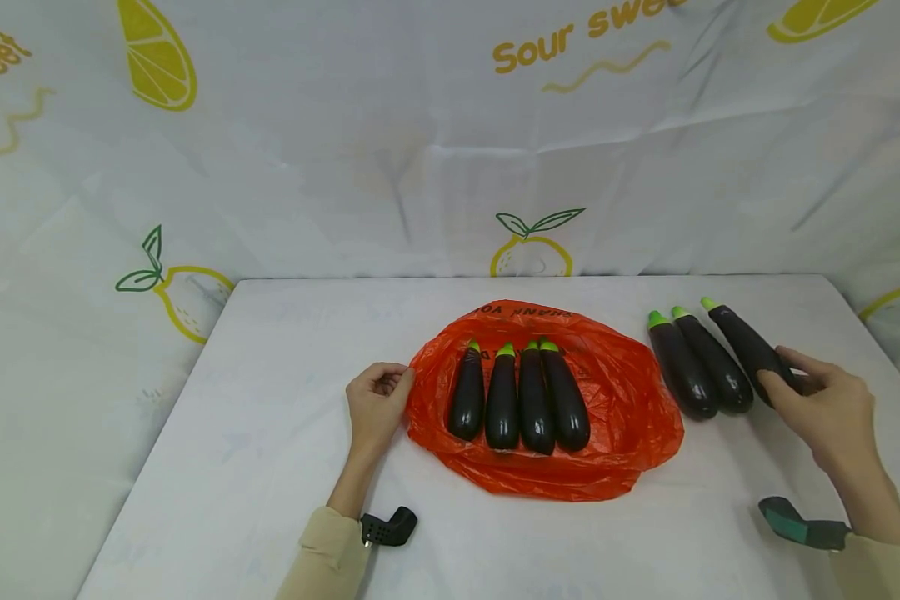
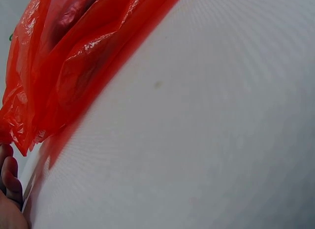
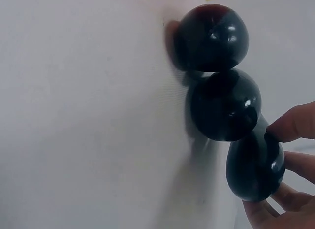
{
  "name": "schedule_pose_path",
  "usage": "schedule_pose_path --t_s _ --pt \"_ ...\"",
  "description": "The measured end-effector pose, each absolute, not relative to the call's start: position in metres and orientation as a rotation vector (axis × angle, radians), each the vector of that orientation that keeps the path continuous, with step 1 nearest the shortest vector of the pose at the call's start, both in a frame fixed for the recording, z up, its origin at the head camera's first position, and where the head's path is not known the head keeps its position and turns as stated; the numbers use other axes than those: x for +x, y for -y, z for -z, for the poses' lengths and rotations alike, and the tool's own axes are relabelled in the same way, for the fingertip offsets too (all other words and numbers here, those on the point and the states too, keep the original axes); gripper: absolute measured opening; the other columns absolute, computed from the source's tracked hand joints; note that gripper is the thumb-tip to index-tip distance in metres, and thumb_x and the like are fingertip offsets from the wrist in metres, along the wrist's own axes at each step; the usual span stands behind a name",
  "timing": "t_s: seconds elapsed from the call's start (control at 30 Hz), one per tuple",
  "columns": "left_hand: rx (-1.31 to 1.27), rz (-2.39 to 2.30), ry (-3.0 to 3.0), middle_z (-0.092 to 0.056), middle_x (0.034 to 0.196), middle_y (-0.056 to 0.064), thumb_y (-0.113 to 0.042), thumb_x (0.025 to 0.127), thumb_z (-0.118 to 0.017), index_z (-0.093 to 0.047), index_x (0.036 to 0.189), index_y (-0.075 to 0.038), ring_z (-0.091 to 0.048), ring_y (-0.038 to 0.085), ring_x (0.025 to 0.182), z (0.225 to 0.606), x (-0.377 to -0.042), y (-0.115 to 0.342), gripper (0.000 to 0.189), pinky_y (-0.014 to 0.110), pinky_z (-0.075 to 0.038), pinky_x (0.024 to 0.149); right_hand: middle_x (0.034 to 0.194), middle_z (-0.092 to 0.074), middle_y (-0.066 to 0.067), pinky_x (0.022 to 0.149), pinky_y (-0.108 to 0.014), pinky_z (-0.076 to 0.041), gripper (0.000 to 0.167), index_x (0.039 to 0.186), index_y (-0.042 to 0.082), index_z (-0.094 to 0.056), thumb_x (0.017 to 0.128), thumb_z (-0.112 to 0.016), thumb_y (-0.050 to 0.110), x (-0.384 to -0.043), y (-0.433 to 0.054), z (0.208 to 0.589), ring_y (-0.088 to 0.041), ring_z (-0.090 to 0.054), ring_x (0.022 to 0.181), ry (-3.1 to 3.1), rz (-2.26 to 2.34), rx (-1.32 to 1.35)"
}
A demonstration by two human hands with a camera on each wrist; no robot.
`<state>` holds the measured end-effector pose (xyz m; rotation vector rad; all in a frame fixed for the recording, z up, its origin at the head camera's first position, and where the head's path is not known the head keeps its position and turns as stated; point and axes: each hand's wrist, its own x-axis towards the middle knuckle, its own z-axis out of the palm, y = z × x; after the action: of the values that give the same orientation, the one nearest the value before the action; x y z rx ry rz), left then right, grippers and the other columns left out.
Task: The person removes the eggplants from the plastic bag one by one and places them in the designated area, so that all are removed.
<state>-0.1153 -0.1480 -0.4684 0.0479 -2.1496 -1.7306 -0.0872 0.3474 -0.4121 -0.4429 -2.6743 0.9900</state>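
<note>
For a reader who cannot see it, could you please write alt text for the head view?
A person's right grip holds an eggplant beside two others on a white table; the left grip holds the edge of an open red bag with four eggplants inside. A lemon-print cloth hangs behind.

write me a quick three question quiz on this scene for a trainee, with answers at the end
1. How many glossy purple-black eggplants with green tips lie in the open, thin red plastic bag?
A) three
B) four
C) five

2. True or false: the person's bare left hand is at the bag's left edge in the head view.

3. Fill the gap: of the three eggplants outside the bag, the person's bare right hand grips the ____ one in the head view.

Key: 1. B; 2. true; 3. rightmost.
</note>
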Motion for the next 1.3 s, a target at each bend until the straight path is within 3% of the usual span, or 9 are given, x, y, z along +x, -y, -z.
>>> schedule_pose_path --t_s 0.1,0.17,0.23,0.27,0.33,0.37,1.3 --pt "0.051 1.734 2.149 -0.067 0.074 0.02 -0.001 0.089 -0.073 -0.076 0.084 0.001 -0.052 0.006 0.062 0.4684 -0.1154 0.1483 0.006 0.014 -0.044 0.059 0.112 -0.06 -0.049 0.049 -0.009 -0.04 0.056 0.139 -0.013 -0.053 0.093 -0.064 0.017 -0.0873 -0.3481 0.4139 0.028 -0.035 0.066 2.707 -1.012 -0.457" --pt "0.053 1.74 2.148 -0.067 0.074 0.02 -0.001 0.089 -0.073 -0.076 0.084 0.001 -0.053 0.006 0.062 0.4686 -0.1156 0.1484 0.006 0.014 -0.044 0.059 0.121 -0.056 -0.05 0.05 -0.007 -0.04 0.057 0.142 -0.011 -0.05 0.095 -0.062 0.02 -0.087 -0.3479 0.4143 0.017 -0.049 0.071 2.748 -1.02 -0.479" --pt "0.055 1.741 2.149 -0.067 0.074 0.021 -0.001 0.089 -0.072 -0.076 0.084 0.001 -0.053 0.006 0.062 0.4688 -0.1159 0.1486 0.006 0.014 -0.044 0.059 0.13 -0.051 -0.05 0.051 -0.005 -0.038 0.059 0.146 -0.009 -0.047 0.098 -0.059 0.023 -0.0871 -0.3479 0.4147 -0.009 -0.068 0.087 2.785 -1.036 -0.506" --pt "0.056 1.745 2.147 -0.067 0.074 0.021 -0.001 0.089 -0.073 -0.076 0.084 0.001 -0.053 0.006 0.062 0.4689 -0.1159 0.1486 0.006 0.014 -0.044 0.058 0.132 -0.049 -0.05 0.052 -0.004 -0.038 0.06 0.147 -0.009 -0.045 0.099 -0.058 0.024 -0.0873 -0.3477 0.4147 -0.028 -0.07 0.098 2.798 -1.042 -0.522" --pt "0.058 1.753 2.14 -0.067 0.074 0.021 -0.001 0.088 -0.073 -0.076 0.084 0.001 -0.053 0.005 0.062 0.4687 -0.1156 0.1481 0.005 0.014 -0.044 0.059 0.135 -0.046 -0.05 0.052 -0.002 -0.036 0.061 0.149 -0.008 -0.042 0.1 -0.056 0.025 -0.0876 -0.3469 0.4146 -0.059 -0.056 0.117 2.814 -1.047 -0.543" --pt "0.058 1.753 2.139 -0.067 0.074 0.021 -0.001 0.088 -0.073 -0.076 0.084 0.002 -0.053 0.005 0.062 0.4685 -0.1154 0.1478 0.005 0.014 -0.044 0.059 0.137 -0.044 -0.05 0.052 -0.002 -0.035 0.061 0.15 -0.009 -0.041 0.1 -0.056 0.024 -0.0878 -0.3465 0.4146 -0.066 -0.048 0.122 2.818 -1.054 -0.549" --pt "0.054 1.714 2.166 -0.067 0.074 0.017 -0.002 0.089 -0.072 -0.076 0.085 0.001 -0.052 0.006 0.061 0.4672 -0.1146 0.1478 0.006 0.014 -0.045 0.057 0.143 -0.039 -0.05 0.05 -0.003 -0.033 0.063 0.151 -0.007 -0.039 0.101 -0.056 0.027 -0.085 -0.3456 0.4143 -0.07 -0.047 0.122 2.877 -0.981 -0.54"
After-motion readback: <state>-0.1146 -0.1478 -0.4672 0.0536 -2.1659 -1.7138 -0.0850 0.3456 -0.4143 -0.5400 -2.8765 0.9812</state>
